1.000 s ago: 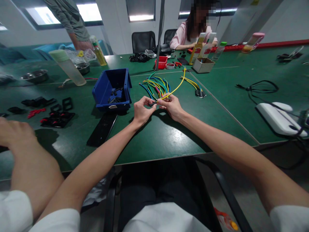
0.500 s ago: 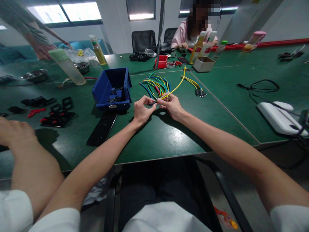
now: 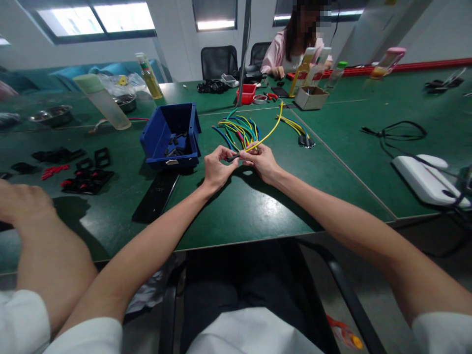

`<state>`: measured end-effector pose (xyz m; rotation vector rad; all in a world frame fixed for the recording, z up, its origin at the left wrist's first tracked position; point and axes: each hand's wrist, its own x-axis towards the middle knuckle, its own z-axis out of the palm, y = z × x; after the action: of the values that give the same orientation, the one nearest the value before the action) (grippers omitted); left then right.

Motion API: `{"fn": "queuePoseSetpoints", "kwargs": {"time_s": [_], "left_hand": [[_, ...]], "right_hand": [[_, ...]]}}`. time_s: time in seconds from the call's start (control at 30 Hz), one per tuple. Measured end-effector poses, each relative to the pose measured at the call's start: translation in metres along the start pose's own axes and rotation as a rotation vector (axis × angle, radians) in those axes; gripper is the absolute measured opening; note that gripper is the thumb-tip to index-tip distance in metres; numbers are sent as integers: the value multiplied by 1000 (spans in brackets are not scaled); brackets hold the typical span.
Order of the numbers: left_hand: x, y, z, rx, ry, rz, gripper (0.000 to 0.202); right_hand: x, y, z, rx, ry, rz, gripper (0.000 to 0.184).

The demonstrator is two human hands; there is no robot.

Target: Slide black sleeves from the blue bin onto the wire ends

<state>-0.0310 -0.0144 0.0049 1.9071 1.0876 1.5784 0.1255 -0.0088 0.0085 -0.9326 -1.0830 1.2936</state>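
Observation:
My left hand (image 3: 218, 167) is closed on a small black sleeve (image 3: 233, 158), pinched between thumb and fingers. Against it, my right hand (image 3: 261, 161) pinches a yellow wire (image 3: 273, 129) near its lower end; the rest of the wire curves up and away to the right. The fingertips of both hands almost meet, and they hide where wire and sleeve come together. Just behind the hands lies a bundle of green, blue, yellow and red wires (image 3: 239, 129). Further right, a smaller group of wires (image 3: 295, 127) ends in black sleeves with metal tips.
A blue bin (image 3: 149, 142) holding several black sleeves stands left of my hands, with a black phone (image 3: 155, 197) before it. Black and red plastic parts (image 3: 88, 181) lie further left, near another person's arm (image 3: 47, 236). A white device (image 3: 424, 179) with cables sits at right.
My hands and the yellow wire stay almost in place. A person standing at the far left has moved mostly out of view.

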Motion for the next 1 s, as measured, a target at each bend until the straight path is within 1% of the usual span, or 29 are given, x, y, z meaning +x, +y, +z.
{"fn": "queuePoseSetpoints", "kwargs": {"time_s": [0.33, 0.57, 0.77, 1.0], "left_hand": [[-1, -1, 2, -54, 19, 38, 18], [-1, 0, 2, -46, 17, 22, 18], [0, 1, 1, -93, -19, -5, 18], [0, -1, 1, -81, -48, -32, 17]], "right_hand": [[1, 1, -1, -3, -9, -11, 43], [1, 2, -1, 11, -11, 0, 45], [2, 2, -2, 24, -21, 15, 46], [2, 1, -2, 23, -14, 26, 43]]}}
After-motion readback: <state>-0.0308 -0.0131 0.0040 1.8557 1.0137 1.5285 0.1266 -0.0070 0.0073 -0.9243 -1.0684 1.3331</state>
